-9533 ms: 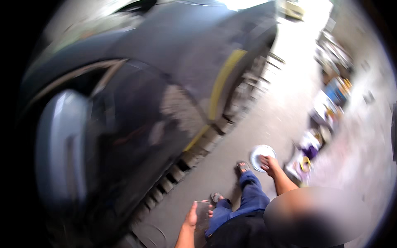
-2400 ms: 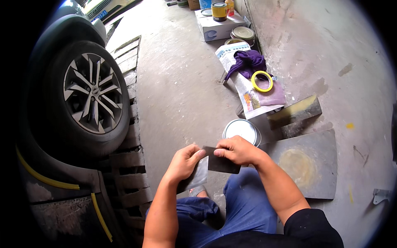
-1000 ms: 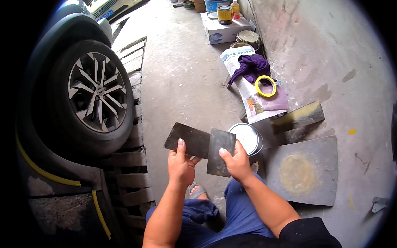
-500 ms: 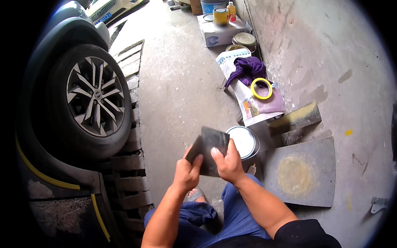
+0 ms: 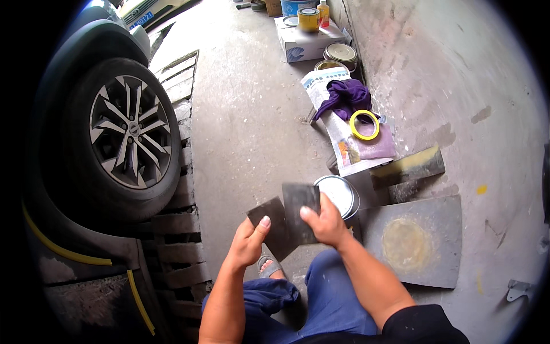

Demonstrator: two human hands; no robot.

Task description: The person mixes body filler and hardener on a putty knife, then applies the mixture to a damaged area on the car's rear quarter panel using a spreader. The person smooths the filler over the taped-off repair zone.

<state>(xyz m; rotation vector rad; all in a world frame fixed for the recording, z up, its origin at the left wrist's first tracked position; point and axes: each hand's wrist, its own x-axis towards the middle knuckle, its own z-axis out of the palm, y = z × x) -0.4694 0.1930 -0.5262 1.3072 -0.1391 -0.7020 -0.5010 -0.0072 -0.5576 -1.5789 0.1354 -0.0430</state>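
Note:
My left hand (image 5: 247, 243) is closed on a thin, dark rectangular putty spreader (image 5: 274, 225), thumb flat on its face. In my right hand (image 5: 329, 222) is another dark putty spreader (image 5: 300, 207), held more upright, with the thumb across it. The two blades are side by side over my knees; whether their edges touch I cannot tell. Just beyond my right hand stands a white-lidded can (image 5: 338, 196) with a wire handle, partly hidden by the spreader. Right of it lies a grey mixing board (image 5: 441, 241) with a round yellowish stain.
At left is a car wheel (image 5: 134, 127) beside body panels with yellow tape strips (image 5: 66, 249). A slatted floor grate (image 5: 182, 226) runs along it. Newspaper bears a purple cloth (image 5: 345, 98) and yellow tape roll (image 5: 364, 125). Cans and a white box (image 5: 303, 43) stand along the wall.
My left hand has moved left and slightly down, turning its spreader flatter and apart from the other. My right hand's spreader has shifted slightly down and right.

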